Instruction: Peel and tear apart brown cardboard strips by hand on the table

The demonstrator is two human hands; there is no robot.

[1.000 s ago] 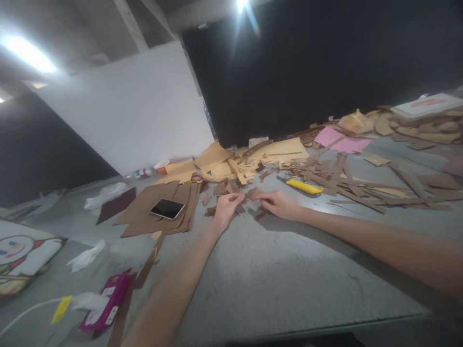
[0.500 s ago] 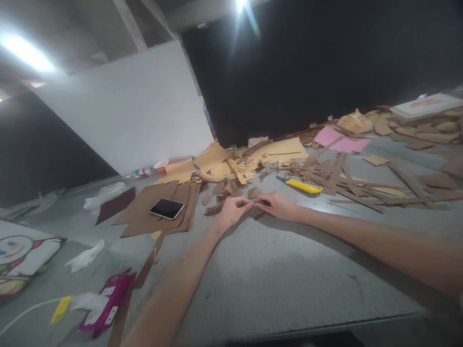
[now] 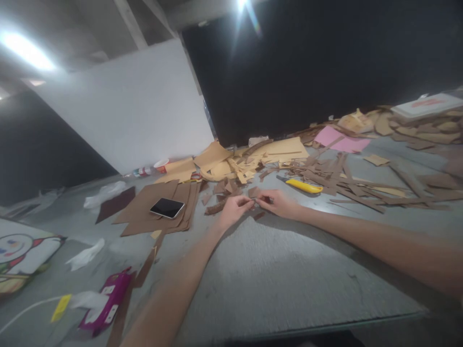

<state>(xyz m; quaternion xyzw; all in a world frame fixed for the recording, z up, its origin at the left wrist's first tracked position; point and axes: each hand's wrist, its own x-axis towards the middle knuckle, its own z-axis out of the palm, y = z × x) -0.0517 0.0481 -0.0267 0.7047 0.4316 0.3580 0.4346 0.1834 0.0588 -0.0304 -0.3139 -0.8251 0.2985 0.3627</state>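
Observation:
My left hand (image 3: 234, 211) and my right hand (image 3: 278, 203) meet fingertip to fingertip over the grey table (image 3: 275, 279). Both are closed in a pinch. Between the fingertips there may be a small dark bit, too small to name. Just below the right fingers lies a small brown cardboard scrap (image 3: 259, 215). Left of and behind the left hand are torn cardboard pieces (image 3: 227, 188). A yellow utility knife (image 3: 303, 186) with its dark tip pointing left rests behind the right hand.
A phone (image 3: 167, 207) lies on stacked cardboard sheets (image 3: 135, 212) at left. Nearer are a purple tissue pack (image 3: 115, 291) and a white cable (image 3: 32, 307). Cardboard strips (image 3: 347, 185), tan paper (image 3: 287, 148) and a pink sheet (image 3: 336, 138) cover the back and right.
My fingertips have shifted slightly, with the right thumb and index finger bent a little further apart behind the pinch. The things on the table stay where they were.

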